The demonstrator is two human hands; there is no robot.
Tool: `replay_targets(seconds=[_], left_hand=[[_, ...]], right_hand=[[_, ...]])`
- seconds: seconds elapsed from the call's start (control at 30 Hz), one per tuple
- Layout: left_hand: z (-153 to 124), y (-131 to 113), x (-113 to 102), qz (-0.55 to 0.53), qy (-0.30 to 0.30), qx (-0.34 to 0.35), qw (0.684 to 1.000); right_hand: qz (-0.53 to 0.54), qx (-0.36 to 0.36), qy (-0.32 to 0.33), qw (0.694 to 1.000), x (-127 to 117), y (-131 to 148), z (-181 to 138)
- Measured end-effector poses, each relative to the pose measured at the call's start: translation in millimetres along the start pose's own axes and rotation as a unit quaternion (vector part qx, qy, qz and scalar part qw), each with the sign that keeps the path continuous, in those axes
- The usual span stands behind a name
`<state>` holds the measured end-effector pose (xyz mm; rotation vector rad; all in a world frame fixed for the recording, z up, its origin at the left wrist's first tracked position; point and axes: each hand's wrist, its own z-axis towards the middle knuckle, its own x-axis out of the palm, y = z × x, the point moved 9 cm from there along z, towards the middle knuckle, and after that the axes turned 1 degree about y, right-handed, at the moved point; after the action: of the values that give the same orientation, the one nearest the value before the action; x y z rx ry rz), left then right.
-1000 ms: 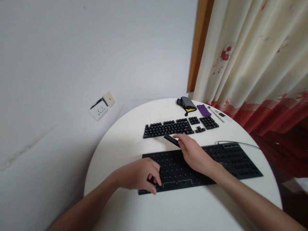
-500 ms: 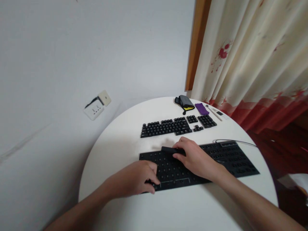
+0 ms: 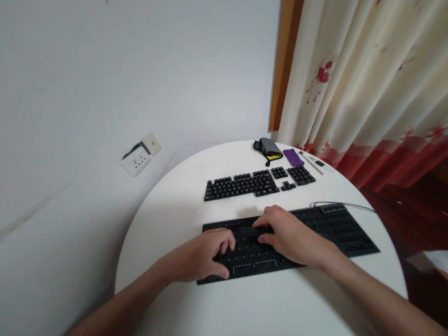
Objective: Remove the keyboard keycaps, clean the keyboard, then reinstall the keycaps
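Observation:
A black keyboard base (image 3: 350, 233) without most of its keycaps lies across the round white table. Over its left end is my left hand (image 3: 206, 254), with fingers bent and thumb apart, resting on or just above the switches. My right hand (image 3: 287, 233) is closed around a short black bar-shaped tool (image 3: 248, 231), held low and nearly level over the switches left of the middle. Its underside is hidden, so I cannot tell whether it has bristles. Behind the base, the loose black keycaps (image 3: 240, 186) are laid out in keyboard order.
At the back of the table are a folded grey and yellow cloth (image 3: 269, 148), a purple cloth (image 3: 293, 157) and a thin white stick-like tool (image 3: 311, 163). A black cable (image 3: 353, 204) runs off the right edge. A wall socket (image 3: 136, 160) and a curtain (image 3: 350, 93) stand beyond.
My right hand has brought the black tool down and slightly right, nearer the switches. My left hand has shifted, with its fingers farther up the base and the thumb spread from them.

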<state>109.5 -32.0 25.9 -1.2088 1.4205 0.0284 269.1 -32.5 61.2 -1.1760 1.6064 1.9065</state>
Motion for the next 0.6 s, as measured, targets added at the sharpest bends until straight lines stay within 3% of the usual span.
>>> replay_targets(seconds=[0.2,0.33,0.43,0.5,0.6], left_hand=[[0,-2,-4,0.03,-0.017,0.005,0.999],[4,-3,-6,-0.049,-0.002,0.005,0.999],[8,-3,-18,-0.073,-0.055,-0.001,0.996],[8,-10,-24,-0.052,-0.092,0.026,0.994],[6,-28,-22,-0.017,-0.096,0.102,0.99]], right_hand=[[-0.013,-0.002,0.003,1.0,5,10,0],[-0.022,-0.022,0.022,0.999,12,11,-2],[-0.006,-0.049,0.045,0.998,20,10,-8],[-0.003,-0.066,0.048,0.997,23,10,-13],[-0.017,-0.088,0.053,0.995,27,14,-18]])
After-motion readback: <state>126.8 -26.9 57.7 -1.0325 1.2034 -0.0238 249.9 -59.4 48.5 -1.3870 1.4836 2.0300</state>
